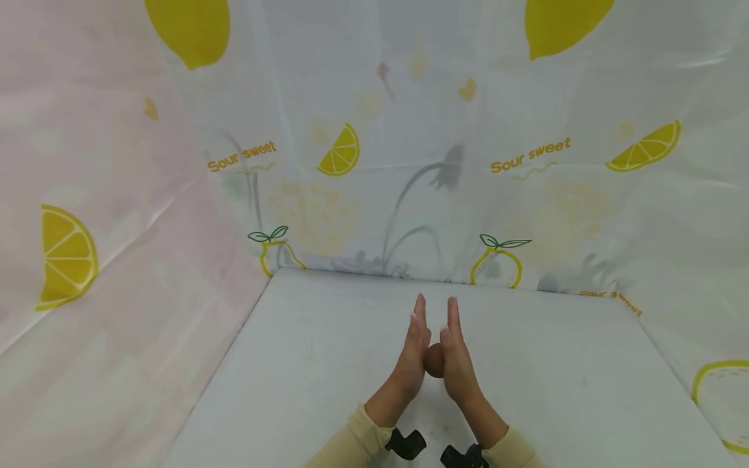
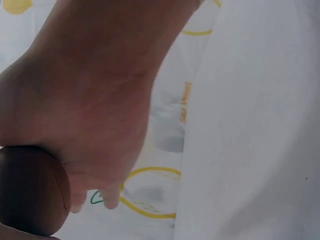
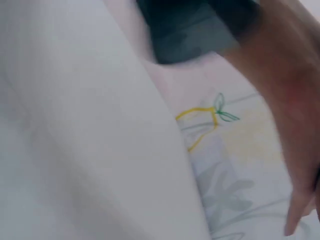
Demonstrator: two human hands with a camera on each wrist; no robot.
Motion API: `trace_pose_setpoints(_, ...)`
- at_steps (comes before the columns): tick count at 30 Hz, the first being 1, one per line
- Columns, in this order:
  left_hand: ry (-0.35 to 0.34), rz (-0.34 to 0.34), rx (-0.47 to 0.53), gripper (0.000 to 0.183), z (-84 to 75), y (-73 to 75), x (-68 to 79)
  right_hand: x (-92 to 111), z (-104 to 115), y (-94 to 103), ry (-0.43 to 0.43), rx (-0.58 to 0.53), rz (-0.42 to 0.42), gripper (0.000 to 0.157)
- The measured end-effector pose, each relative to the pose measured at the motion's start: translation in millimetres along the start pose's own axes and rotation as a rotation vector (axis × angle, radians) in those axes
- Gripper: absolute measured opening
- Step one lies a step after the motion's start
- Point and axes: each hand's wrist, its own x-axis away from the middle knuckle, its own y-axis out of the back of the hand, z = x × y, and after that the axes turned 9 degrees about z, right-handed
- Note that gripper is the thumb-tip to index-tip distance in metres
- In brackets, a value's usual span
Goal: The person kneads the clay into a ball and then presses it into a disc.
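A smooth brown ball [image 1: 433, 361] is held between two facing palms above the white table. My left hand [image 1: 412, 357] presses it from the left and my right hand [image 1: 459, 364] from the right, both with fingers straight and pointing away from me. In the left wrist view the ball [image 2: 32, 192] looks dark, with a fine crease on its side, against the left palm [image 2: 100, 115]. The right wrist view catches my right hand [image 3: 297, 155] only at its edge, and the ball is almost wholly out of that frame.
The white tabletop [image 1: 328, 338] lies under both hands. Cloth [image 1: 374, 130] printed with lemons rises behind the table and at its sides. Dark wrist cameras [image 1: 406, 444] sit close together below the hands, on the inner side of the beige sleeves [image 1: 351, 439].
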Motion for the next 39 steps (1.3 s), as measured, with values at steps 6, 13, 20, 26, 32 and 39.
trace_pose_setpoints(6,-0.006,-0.078,-0.040,0.081,0.1,7.4,-5.9,14.7,1.3,-16.4,-0.006,0.054,-0.006,0.061)
trace_pose_setpoints(13,0.096,-0.112,-0.061,0.078,7.5,11.6,-8.7,23.1,18.5,-25.3,0.078,0.134,0.016,0.067)
trace_pose_setpoints(20,0.167,-0.040,-0.005,0.079,15.2,3.8,-4.3,12.7,28.4,-15.9,0.176,0.203,-0.003,0.066)
trace_pose_setpoints(26,0.149,0.041,0.011,0.080,12.9,-4.9,-0.3,-4.3,20.3,3.5,0.063,0.085,-0.006,0.063)
trace_pose_setpoints(32,0.084,0.101,-0.008,0.078,5.8,-8.5,2.3,-9.4,7.9,15.4,0.022,0.016,-0.005,0.062)
trace_pose_setpoints(39,0.014,0.040,-0.057,0.076,-2.2,1.3,0.5,-0.3,-6.5,4.9,0.004,0.045,0.032,0.059)
